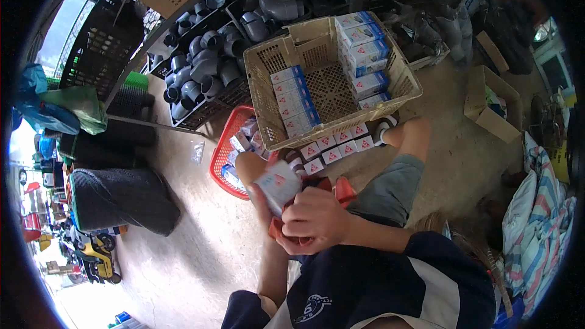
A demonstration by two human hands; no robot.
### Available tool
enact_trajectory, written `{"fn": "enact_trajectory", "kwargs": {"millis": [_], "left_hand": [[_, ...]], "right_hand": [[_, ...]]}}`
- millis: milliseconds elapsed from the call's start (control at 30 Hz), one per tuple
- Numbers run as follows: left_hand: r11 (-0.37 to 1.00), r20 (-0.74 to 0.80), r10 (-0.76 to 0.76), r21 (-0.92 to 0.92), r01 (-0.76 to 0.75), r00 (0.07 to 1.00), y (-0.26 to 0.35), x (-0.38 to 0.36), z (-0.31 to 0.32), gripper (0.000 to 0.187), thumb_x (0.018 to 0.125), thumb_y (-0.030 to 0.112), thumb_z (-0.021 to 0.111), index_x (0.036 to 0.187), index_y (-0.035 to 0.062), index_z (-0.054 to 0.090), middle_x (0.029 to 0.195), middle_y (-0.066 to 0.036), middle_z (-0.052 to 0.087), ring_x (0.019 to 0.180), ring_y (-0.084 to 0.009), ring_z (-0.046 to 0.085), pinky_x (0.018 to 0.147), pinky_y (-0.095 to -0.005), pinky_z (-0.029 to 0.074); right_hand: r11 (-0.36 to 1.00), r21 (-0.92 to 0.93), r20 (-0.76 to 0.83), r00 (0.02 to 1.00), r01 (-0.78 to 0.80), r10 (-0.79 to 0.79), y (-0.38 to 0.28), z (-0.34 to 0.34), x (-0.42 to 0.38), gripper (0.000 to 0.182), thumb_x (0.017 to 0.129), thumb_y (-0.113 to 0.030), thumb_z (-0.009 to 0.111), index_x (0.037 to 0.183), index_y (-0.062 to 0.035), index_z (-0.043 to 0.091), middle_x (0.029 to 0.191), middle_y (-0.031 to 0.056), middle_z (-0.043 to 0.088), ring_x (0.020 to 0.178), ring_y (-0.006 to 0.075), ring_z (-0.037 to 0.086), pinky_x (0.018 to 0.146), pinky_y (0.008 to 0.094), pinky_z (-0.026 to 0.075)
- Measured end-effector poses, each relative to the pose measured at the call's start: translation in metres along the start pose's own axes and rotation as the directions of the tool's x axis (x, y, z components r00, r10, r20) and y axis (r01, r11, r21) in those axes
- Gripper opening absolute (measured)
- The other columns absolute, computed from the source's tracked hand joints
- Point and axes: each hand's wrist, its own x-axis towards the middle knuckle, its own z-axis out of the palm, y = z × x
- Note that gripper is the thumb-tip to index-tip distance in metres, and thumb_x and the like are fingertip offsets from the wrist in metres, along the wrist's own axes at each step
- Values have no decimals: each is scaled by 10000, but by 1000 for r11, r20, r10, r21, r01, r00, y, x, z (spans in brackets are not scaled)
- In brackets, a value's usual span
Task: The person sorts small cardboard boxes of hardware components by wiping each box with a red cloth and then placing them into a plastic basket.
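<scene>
My left hand (262, 208) grips a small white box (278, 184), blurred by motion, with a red triangle mark on it. Beside it my right hand (318, 216) is closed around a red cloth (291, 236), close to or against the box. Beyond my knees stands a beige plastic crate (262, 64) with white-and-blue boxes stacked along its left and right sides. Rows of similar small boxes (332, 155) are lined up on the floor before the crate. To the left, a red basket (217, 164) holds more boxes, lying jumbled.
Black crates of grey pipe fittings (204, 64) stand behind on the left. A rolled dark net (122, 201) lies on the left floor. An opened cardboard box (487, 106) sits at right, near a striped sack (536, 207). A clear plastic bag (197, 152) lies beside the basket.
</scene>
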Motion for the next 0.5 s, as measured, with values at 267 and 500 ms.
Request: {"fn": "enact_trajectory", "kwargs": {"millis": [267,500], "left_hand": [[992,-282,7,-118,-42,959,0,-4,41,696,1019,646,342,1453,107,413,1302,-87,582,1226,-233,559,1043,-385,465],[920,-475,258,-145,-365,841,27,8,18,809,960,763,287,1370,98,497,1222,-117,622,1110,-288,634,951,-455,545]], "right_hand": [[996,-24,-86,993,-88,85,16,-12,30,234,759,-177,758,676,-103,552,785,36,575,692,230,617,609,347,481],[894,158,-62,899,-420,433,2,3,-11,176,800,-103,740,713,-64,592,797,66,560,685,208,592,628,341,464]]}}
